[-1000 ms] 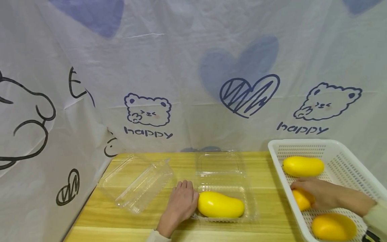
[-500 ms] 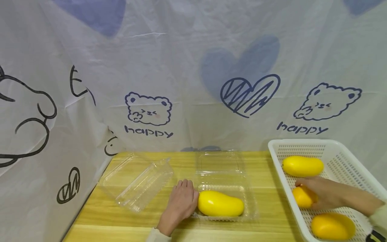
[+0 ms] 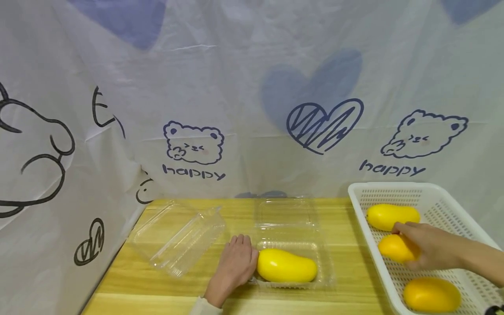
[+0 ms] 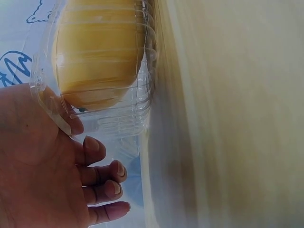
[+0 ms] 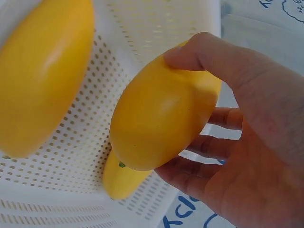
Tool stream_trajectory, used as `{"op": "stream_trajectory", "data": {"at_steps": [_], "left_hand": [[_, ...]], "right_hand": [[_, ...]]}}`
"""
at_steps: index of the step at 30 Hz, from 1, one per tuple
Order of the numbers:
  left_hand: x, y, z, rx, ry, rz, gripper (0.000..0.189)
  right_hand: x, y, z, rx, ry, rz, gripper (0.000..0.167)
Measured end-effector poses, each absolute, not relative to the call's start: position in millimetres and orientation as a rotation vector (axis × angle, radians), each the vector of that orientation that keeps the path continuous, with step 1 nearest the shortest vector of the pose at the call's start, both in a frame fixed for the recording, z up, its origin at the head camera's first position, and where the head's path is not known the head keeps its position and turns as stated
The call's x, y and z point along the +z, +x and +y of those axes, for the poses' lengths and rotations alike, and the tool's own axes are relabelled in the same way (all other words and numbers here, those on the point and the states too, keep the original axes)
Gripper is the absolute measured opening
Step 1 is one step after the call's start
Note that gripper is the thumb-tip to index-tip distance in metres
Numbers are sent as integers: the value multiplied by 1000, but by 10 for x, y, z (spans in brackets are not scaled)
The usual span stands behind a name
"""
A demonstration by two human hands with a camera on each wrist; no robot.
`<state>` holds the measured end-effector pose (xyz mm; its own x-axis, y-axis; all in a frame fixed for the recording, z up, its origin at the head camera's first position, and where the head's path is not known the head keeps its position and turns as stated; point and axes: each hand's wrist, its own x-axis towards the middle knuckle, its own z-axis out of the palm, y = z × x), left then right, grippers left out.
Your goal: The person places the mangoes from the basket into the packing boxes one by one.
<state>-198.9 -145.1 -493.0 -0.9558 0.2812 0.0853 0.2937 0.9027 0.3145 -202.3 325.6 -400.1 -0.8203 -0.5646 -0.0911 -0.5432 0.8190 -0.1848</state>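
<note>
In the head view, a clear plastic clamshell box [image 3: 324, 267] stands with its lid folded back, and a smooth yellow mango [image 3: 286, 265] lies inside. My left hand [image 3: 235, 261] pinches the box's left rim; in the left wrist view the rim [image 4: 54, 116] runs between thumb and fingers, and the other fingers are loosely bent. Over the white basket, my right hand [image 3: 437, 246] grips an orange-yellow mango [image 5: 159, 114], thumb on one side and fingers round the other. Its small green stem mark shows in the right wrist view.
The white perforated basket [image 3: 370, 256] at right also holds a yellow mango [image 3: 393, 217] at the back and an orange one [image 3: 432, 295] near the front. Another clear clamshell box [image 3: 185, 240] lies tilted at left on the wooden table [image 3: 130, 293]. A printed cloth [image 3: 244, 109] hangs behind.
My right hand has lifted the gripped mango slightly up and away from the front mango. The left hand and the box stay in place.
</note>
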Motion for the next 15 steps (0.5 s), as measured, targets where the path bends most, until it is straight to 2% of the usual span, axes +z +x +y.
{"op": "stream_trajectory", "data": {"at_steps": [15], "left_hand": [[-4946,-1995,-1451,-510,-456,-3027,22]], "right_hand": [[-3783,-1924,3105,-292,-778,3059,67]]}}
